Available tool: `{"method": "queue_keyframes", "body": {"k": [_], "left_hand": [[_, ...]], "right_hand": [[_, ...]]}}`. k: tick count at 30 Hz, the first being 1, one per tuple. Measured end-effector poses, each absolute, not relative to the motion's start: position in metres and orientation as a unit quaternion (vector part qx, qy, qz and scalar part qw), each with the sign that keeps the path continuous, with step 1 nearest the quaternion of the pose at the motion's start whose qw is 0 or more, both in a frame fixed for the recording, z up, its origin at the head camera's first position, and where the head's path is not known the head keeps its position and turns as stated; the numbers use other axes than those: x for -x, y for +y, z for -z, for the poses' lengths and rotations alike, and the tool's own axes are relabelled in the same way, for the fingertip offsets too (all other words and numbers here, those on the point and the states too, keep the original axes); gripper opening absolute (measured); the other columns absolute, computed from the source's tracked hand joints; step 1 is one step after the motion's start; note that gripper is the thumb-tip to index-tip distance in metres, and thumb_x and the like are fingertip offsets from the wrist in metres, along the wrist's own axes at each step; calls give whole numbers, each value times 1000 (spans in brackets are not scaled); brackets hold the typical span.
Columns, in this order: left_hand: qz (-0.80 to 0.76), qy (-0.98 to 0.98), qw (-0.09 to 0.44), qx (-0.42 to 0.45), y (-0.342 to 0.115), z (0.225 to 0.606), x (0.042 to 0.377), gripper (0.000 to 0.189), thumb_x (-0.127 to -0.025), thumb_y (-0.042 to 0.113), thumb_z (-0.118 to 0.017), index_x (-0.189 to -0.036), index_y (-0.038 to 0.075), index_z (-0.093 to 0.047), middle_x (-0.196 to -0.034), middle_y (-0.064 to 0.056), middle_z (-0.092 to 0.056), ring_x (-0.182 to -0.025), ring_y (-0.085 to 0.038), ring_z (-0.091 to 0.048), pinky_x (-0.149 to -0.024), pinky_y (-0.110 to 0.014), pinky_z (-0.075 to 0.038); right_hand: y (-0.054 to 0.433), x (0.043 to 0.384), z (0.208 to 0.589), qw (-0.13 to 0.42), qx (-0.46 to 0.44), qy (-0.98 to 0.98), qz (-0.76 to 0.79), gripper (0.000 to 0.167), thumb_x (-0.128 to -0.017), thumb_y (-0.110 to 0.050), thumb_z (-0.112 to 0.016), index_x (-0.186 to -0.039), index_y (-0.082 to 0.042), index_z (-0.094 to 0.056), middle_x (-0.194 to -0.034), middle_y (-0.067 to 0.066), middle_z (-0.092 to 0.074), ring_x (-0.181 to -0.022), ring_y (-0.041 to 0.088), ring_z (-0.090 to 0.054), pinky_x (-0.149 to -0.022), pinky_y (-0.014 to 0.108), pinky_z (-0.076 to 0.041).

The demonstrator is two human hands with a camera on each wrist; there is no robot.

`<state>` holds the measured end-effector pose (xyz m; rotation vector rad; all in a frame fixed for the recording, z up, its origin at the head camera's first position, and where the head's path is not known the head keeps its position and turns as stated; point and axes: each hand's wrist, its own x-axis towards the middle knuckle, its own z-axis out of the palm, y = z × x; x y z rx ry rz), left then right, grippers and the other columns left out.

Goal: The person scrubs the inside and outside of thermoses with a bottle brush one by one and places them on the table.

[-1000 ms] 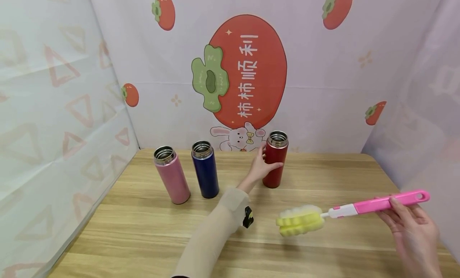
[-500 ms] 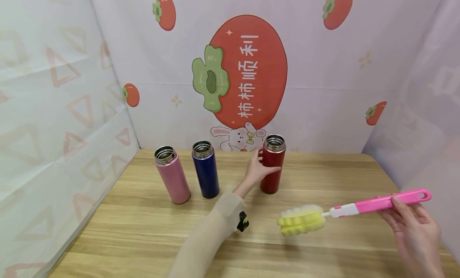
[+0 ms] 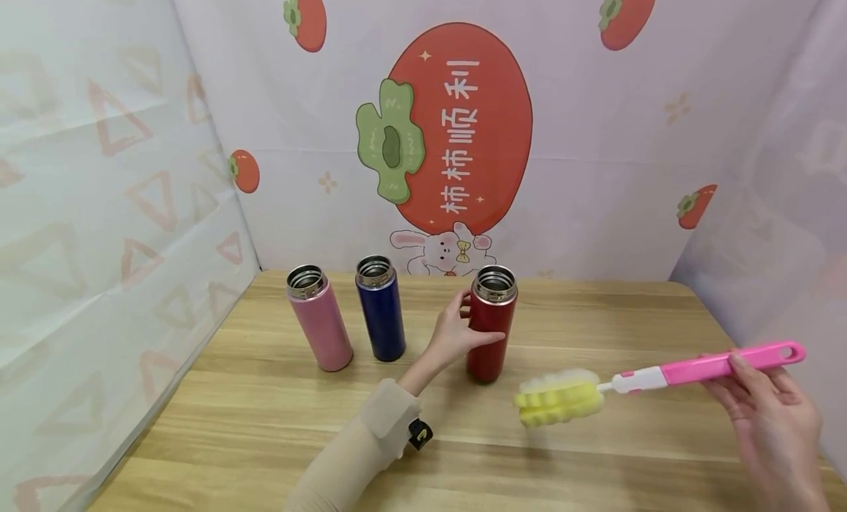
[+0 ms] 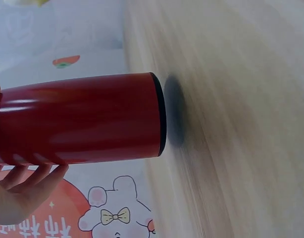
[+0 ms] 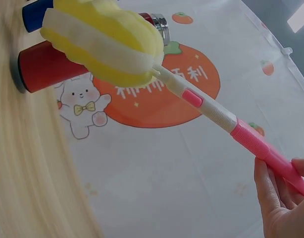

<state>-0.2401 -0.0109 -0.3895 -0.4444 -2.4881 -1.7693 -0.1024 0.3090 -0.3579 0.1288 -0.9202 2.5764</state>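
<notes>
Left grip [image 3: 455,337] wide, clasping red bottle [image 3: 491,319], right grip [image 3: 773,418] narrow, pinching pink brush handle [image 3: 698,368]

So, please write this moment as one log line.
left hand: grips red bottle, just above table; right hand: holds brush aloft; pink bottle, blue bottle: standing uncapped

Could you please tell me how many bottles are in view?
3: in the head view, the pink bottle stands leftmost, the blue bottle in the middle, and the red bottle rightmost, held in the left grip. None appears hidden.
</notes>
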Motion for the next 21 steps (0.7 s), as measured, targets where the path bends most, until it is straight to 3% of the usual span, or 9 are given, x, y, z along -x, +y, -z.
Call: {"method": "queue_keyframes", "body": {"k": [8,16,21], "left_hand": [[576,-798,47,169,-26,389,215,72,-59,21,-82,-120,13,-45,-109,-9,-55,-95,-25,-55,-76,-34,-47],[578,-797,27,172,-40,389,193,69,-61,17,-81,-119,10,-44,-106,-9,-54,-91,-23,-57,-73,-29,-49],[580,-794,4,181,-46,389,182,69,-62,11,-79,-120,9,-42,-106,-10,-53,-92,-24,-57,-75,-34,-48]], "right_hand": [[314,105,354,169,-60,-275,-944,23,-88,13,-36,-101,13,-55,-86,27,-62,-83,35,-62,-75,40,-47],[313,110,348,156,-59,-271,-948,23,-89,11,-37,-101,12,-55,-86,28,-62,-83,35,-62,-75,40,-47],[310,116,341,170,-69,-278,-943,21,-88,11,-38,-100,14,-54,-81,27,-61,-79,35,-63,-71,40,-49]]}}
